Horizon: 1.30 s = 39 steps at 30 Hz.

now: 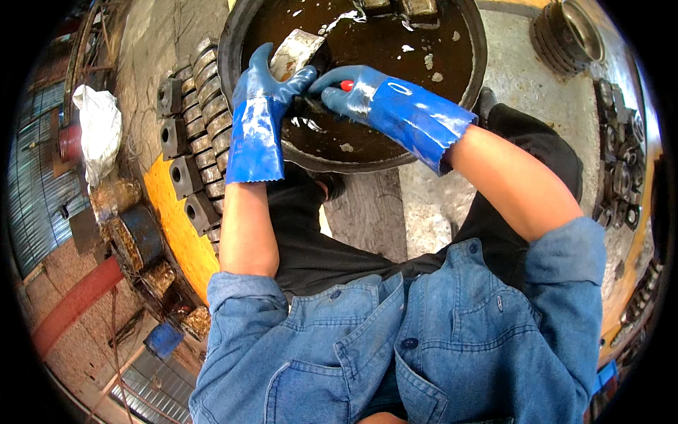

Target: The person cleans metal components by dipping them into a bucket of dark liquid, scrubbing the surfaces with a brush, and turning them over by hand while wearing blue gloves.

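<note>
Both my hands wear long blue rubber gloves over a wide, dark round basin of brown liquid. My left hand is closed around the near end of a wet, shiny metal block, its fingers along the block's left and near sides. Just to the right, my right hand is curled with its fingertips close to my left hand's. A small red thing shows between its fingers; the rest of it is hidden, so its kind cannot be made out.
More metal blocks sit at the basin's far side. Left of it stand rows of round metal parts and square blocks with holes. Stacked metal rings are at the far right, with several dark metal parts nearer.
</note>
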Available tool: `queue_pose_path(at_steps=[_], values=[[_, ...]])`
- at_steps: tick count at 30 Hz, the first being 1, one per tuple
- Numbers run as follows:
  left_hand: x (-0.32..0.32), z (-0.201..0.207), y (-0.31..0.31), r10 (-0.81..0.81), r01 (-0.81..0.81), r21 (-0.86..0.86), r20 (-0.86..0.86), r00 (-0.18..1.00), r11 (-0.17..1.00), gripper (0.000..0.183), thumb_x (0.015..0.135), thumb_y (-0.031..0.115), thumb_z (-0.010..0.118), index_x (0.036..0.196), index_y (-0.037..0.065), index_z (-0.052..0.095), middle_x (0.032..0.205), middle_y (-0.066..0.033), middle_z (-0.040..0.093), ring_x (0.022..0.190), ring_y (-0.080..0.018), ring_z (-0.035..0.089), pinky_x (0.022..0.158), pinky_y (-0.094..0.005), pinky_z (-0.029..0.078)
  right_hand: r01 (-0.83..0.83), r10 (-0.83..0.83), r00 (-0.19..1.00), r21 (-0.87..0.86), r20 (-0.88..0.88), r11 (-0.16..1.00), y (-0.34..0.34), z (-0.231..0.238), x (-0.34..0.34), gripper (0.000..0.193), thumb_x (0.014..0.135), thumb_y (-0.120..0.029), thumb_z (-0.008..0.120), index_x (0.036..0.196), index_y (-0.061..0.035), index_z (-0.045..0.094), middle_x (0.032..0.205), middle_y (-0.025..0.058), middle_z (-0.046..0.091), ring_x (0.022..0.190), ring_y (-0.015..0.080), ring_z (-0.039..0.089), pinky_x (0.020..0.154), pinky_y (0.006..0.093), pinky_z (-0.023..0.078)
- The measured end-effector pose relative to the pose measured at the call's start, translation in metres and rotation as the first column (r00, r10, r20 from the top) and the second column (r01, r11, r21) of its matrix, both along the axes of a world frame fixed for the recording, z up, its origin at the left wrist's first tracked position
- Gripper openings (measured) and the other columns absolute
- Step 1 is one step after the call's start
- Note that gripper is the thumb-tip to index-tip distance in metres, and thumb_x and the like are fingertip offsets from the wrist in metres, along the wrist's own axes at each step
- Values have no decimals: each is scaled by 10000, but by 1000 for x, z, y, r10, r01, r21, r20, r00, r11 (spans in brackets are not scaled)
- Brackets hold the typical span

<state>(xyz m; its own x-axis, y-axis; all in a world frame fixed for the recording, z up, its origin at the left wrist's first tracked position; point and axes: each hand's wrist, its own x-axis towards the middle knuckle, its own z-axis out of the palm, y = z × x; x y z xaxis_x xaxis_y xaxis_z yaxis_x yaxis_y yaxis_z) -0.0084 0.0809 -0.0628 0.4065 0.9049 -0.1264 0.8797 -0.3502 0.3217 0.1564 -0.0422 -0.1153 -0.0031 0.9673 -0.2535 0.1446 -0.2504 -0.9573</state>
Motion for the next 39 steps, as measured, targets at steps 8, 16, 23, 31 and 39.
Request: queue_pose_path(at_steps=[8, 16, 23, 31, 39], values=[[-3, 1, -1, 11, -11, 6, -7, 1000, 1000, 1052, 732, 581, 928, 1550, 72, 505, 1408, -282, 653, 1312, -409, 645, 1109, -482, 518, 128, -131, 990, 68, 43, 989, 4, 6, 16, 312, 935, -274, 687, 1200, -146, 791, 1118, 141, 783, 991, 293, 758, 913, 401, 596], [0, -2, 2, 0, 1, 23, -30, 1000, 1000, 1052, 736, 571, 930, 1555, 71, 498, 1415, -278, 649, 1316, -404, 642, 1106, -480, 524, 59, -58, 997, 22, -43, 998, 5, -11, 9, 301, 1009, -245, 670, 1276, -151, 770, 1033, 72, 790, 903, 161, 717, 851, 335, 601], [-2, -2, 4, -1, 1, -5, -6, 1000, 1000, 1074, 716, 562, 947, 1555, 65, 498, 1432, -282, 638, 1326, -392, 640, 1108, -468, 522, 70, -57, 972, -47, 230, 996, 9, -2, 7, 326, 991, -271, 641, 1286, -205, 764, 1018, 100, 786, 858, 202, 732, 846, 352, 613], [-1, -3, 2, -11, 11, 11, 9, 1000, 1000, 1057, 734, 573, 930, 1557, 70, 497, 1431, -275, 639, 1319, -402, 641, 1117, -473, 518, 103, -100, 988, -28, 115, 994, 7, -2, 5, 288, 1012, -232, 665, 1265, -157, 779, 1040, 84, 784, 890, 170, 716, 843, 336, 606], [-1, -1, 3, 6, -6, -8, -11, 1000, 1000, 1066, 727, 549, 944, 1565, 75, 487, 1455, -277, 622, 1331, -395, 634, 1124, -468, 515, 0, 16, 956, -55, 294, 998, 3, 4, 1, 333, 958, -257, 661, 1262, -177, 769, 1083, 115, 792, 921, 267, 756, 899, 392, 612]])
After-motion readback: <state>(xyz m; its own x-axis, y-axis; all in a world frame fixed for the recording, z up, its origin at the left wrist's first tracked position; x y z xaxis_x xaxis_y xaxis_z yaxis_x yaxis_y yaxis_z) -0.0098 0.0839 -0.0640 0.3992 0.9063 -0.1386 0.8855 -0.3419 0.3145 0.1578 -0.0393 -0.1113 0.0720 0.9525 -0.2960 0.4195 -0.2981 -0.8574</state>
